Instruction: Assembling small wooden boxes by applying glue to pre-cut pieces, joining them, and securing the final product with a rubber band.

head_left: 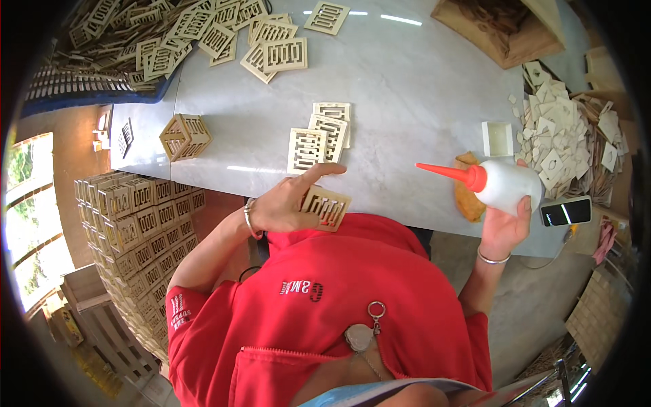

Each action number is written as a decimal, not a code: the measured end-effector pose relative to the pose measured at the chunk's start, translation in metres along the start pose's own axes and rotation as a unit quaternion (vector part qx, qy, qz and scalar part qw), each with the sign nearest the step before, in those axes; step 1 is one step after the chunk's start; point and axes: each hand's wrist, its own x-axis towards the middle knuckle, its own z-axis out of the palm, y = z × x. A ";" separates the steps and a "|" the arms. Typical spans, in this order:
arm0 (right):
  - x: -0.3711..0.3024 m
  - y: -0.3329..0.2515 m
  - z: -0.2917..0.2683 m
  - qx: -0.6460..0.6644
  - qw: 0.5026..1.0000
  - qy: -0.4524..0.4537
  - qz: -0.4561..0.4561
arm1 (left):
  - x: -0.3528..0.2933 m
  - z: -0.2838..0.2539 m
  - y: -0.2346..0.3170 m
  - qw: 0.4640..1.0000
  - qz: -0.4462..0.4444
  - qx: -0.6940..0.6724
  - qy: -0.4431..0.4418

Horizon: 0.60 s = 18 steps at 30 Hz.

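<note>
1. By the tabletop (407,88), our left hand (283,203) holds a slotted wooden panel (328,209) in its grip; we cannot quite tell whether the panel touches the edge.
2. To the right, our right hand (505,227) has its grip around a white bottle (507,186), red nozzle (444,171) pointing left.
3. Beyond the left hand, we see overlapping panels (306,152).
</note>
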 end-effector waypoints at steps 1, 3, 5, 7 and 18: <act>0.000 0.001 0.000 0.003 1.000 -0.002 0.004 | -0.002 0.002 -0.007 0.998 0.047 0.023 0.039; -0.001 0.001 0.001 0.003 1.000 -0.006 0.007 | -0.008 -0.001 -0.012 0.998 0.010 0.058 0.029; -0.001 0.001 0.002 0.001 1.000 -0.009 0.011 | -0.011 0.000 -0.018 0.998 0.010 0.042 0.052; -0.002 0.000 0.003 -0.013 1.000 -0.013 0.016 | -0.010 -0.005 -0.020 0.996 -0.002 0.050 0.069; -0.008 -0.009 0.035 -0.121 0.991 -0.040 -0.033 | 0.036 0.030 0.017 0.960 0.064 -0.196 0.191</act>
